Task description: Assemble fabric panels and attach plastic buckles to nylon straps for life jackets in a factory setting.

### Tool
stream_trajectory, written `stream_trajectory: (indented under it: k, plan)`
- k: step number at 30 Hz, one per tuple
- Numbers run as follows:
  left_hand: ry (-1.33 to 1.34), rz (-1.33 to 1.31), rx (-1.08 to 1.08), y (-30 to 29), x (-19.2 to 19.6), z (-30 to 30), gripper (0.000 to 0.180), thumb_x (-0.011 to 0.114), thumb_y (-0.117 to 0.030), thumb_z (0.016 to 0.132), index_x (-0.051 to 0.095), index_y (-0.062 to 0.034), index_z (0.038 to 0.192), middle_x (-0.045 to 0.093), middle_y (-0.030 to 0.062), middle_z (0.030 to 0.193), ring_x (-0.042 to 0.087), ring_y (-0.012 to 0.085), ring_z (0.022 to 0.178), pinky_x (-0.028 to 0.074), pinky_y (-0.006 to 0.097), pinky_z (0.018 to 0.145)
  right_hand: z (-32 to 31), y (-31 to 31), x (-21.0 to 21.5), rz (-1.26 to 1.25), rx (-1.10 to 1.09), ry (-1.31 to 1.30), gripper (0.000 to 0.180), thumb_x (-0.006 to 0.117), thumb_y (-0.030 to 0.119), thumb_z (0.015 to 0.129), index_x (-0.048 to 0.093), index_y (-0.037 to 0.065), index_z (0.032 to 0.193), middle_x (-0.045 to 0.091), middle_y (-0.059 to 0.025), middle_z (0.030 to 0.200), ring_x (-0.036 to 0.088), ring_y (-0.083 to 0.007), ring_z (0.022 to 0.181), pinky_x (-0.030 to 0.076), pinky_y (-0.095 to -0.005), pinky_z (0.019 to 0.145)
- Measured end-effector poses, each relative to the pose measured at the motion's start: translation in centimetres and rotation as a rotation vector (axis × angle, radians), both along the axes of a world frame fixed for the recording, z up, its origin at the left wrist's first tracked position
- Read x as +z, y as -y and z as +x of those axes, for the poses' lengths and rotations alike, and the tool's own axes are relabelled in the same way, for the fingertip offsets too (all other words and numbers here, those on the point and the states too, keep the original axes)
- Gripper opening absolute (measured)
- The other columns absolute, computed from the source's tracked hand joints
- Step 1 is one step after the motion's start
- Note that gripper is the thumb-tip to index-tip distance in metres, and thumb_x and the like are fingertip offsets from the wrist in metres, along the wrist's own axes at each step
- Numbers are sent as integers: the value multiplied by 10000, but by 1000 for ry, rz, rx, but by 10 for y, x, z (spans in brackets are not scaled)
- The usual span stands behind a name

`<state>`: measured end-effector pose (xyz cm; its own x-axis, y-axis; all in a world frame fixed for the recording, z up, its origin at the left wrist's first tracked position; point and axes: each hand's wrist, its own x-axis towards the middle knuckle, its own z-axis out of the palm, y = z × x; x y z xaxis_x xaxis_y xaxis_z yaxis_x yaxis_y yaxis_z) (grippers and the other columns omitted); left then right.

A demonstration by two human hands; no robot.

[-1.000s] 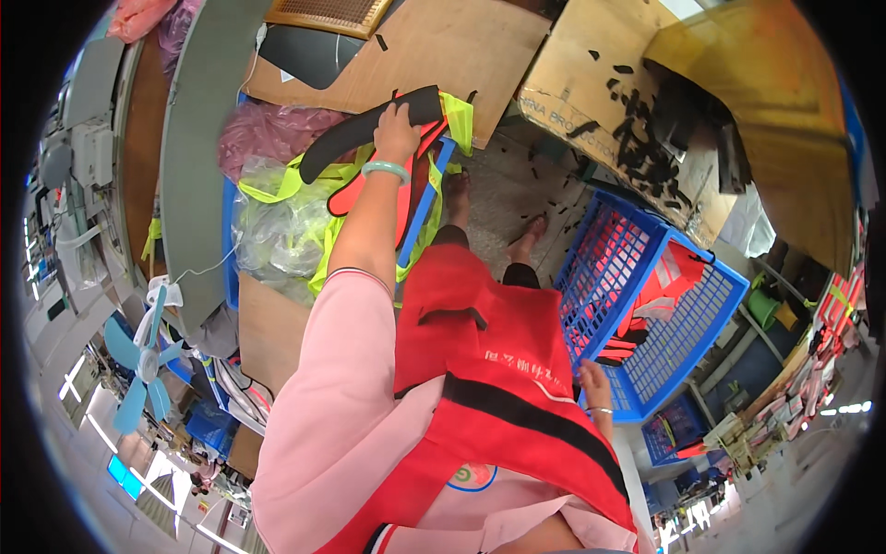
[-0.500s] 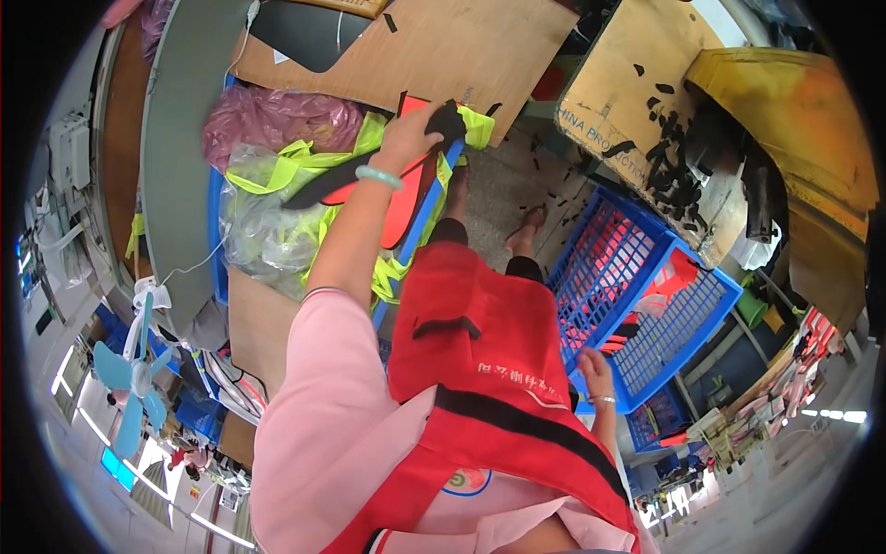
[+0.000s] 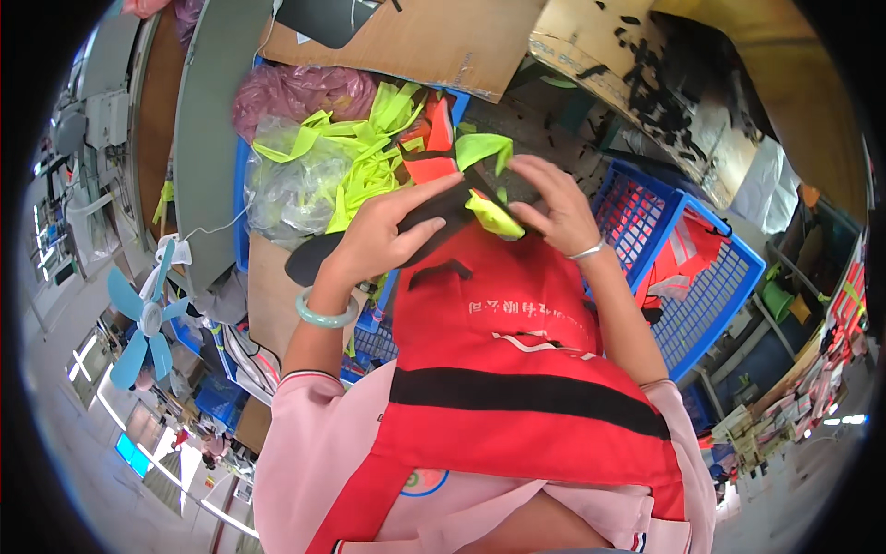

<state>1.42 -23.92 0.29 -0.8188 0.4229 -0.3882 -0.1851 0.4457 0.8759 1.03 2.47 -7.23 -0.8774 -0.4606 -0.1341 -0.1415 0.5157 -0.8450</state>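
Note:
A long black fabric piece (image 3: 443,220) with neon yellow-green ends slants across the front of my red apron. My left hand (image 3: 383,231) is on it, its thumb over the black fabric and its fingers along the upper edge. At the piece's right end, my right hand (image 3: 558,208) is curved with thumb and fingers apart, close beside a neon yellow-green flap (image 3: 496,218). Another neon flap (image 3: 484,148) stands up just above. Whether the right fingertips touch the fabric is hard to tell. Orange-red fabric (image 3: 434,138) lies beyond my left hand.
On the left, a blue crate (image 3: 242,203) holds neon strips (image 3: 369,175), clear plastic (image 3: 300,189) and a pink bag (image 3: 300,97). Blue baskets (image 3: 688,314) with orange-red pieces stand at right. Black scraps (image 3: 660,102) cover a cardboard surface beyond. A blue fan (image 3: 150,316) is far left.
My left hand has come back from the crate toward my apron with the black piece. My right hand has risen from beside the blue baskets to the piece's right end.

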Motion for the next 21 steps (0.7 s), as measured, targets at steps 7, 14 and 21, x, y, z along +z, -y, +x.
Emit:
stream_trajectory:
  k: [7, 14, 21]
  plan:
    - [-21, 160, 43, -58, 42, 43, 487, 604, -64, 806, 493, -8, 1277, 637, 129, 1086, 606, 156, 949, 461, 289, 850, 61, -35, 43, -152, -11, -47, 505, 604, 30, 739, 531, 111, 1232, 518, -124, 1260, 516, -315, 1104, 406, -378, 930]
    - [203, 203, -33, -95, 51, 64, 398, 624, -154, 840, 549, 2, 1199, 640, 58, 989, 573, 103, 878, 463, 257, 796, 76, -104, 36, -482, -289, 93, 200, 573, 33, 832, 596, 27, 1031, 646, -84, 907, 629, -212, 813, 477, -275, 729]
    - [45, 244, 36, -150, 7, 38, 378, 549, -245, 907, 533, -24, 1213, 603, 18, 999, 541, 103, 864, 453, 239, 720, 81, -164, 79, -133, -422, -80, 250, 639, 256, 832, 628, 64, 992, 632, -147, 755, 636, -256, 685, 477, -304, 616]
